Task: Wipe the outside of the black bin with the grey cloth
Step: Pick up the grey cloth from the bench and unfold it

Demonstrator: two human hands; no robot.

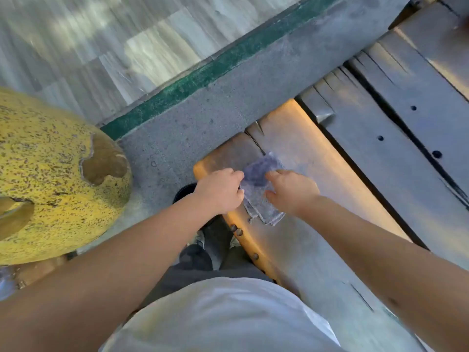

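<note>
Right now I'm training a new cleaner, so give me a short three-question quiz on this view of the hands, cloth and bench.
1. True or false: the folded grey cloth lies on the worn wooden bench plank.
2. Which hands touch the cloth? A) left only B) right only C) both
3. Fill in: the black round bin shows on the ground, mostly hidden behind the ____ hand.

Key:
1. True.
2. C: the left hand grips its near edge and the right hand rests fingers on it.
3. left
</note>
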